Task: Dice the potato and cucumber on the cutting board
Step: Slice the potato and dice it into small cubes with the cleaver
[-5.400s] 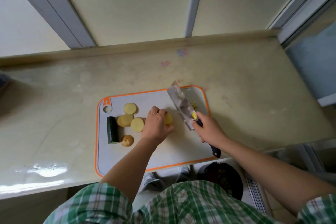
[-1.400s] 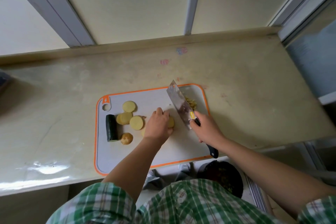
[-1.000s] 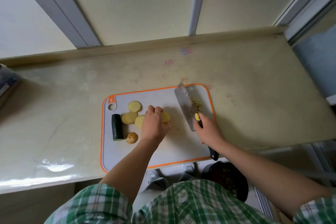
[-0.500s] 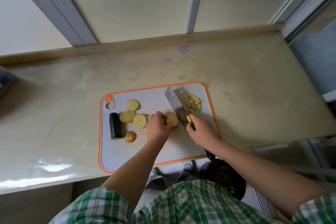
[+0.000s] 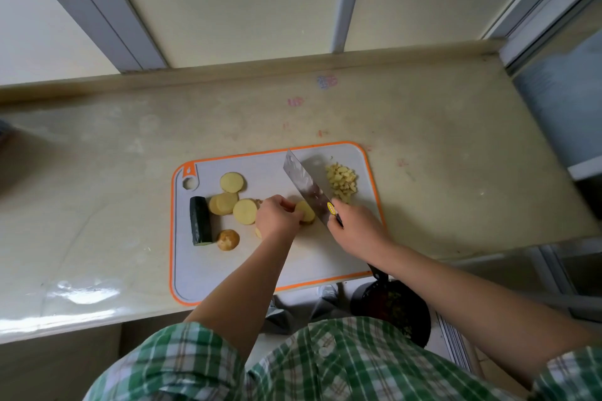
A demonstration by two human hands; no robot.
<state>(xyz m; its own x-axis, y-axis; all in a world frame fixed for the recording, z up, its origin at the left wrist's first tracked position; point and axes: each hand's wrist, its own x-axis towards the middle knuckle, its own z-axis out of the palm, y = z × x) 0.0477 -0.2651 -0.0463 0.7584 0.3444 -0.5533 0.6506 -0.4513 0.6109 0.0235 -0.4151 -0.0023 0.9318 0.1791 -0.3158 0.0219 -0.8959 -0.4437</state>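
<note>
Shirt (image 5: 325, 365): green plaid, nearest, across the bottom.
Dark pot (image 5: 400, 312): below the counter lip, under my right forearm; contents unclear.
Board (image 5: 312, 257): grey with an orange rim, near edge at the counter's lip, hang-hole at the far left corner.
Left hand (image 5: 277, 221): mid-board, fingers curled over a slice (image 5: 306, 211) of potato and holding it down on the board.
Right hand (image 5: 355, 226): just right of the left, wrapped tight round the knife (image 5: 306, 184) handle. The handle's butt pokes out past my wrist. The blade runs up and to the left, its edge right beside the held slice; I cannot tell whether it touches.
Potato end (image 5: 228, 240): skin on, left of my left hand.
Cucumber (image 5: 201, 221): one dark piece, uncut, lying lengthwise along the left side of the board, just beside the potato end.
Loose slices (image 5: 245, 212): three visible rounds between cucumber and left hand, two overlapping, one farther up.
Dice (image 5: 342, 184): small potato heap on the far right of the board, behind the blade.
Counter (image 5: 97, 172): pale, glossy, with faint coloured marks beyond the board.
</note>
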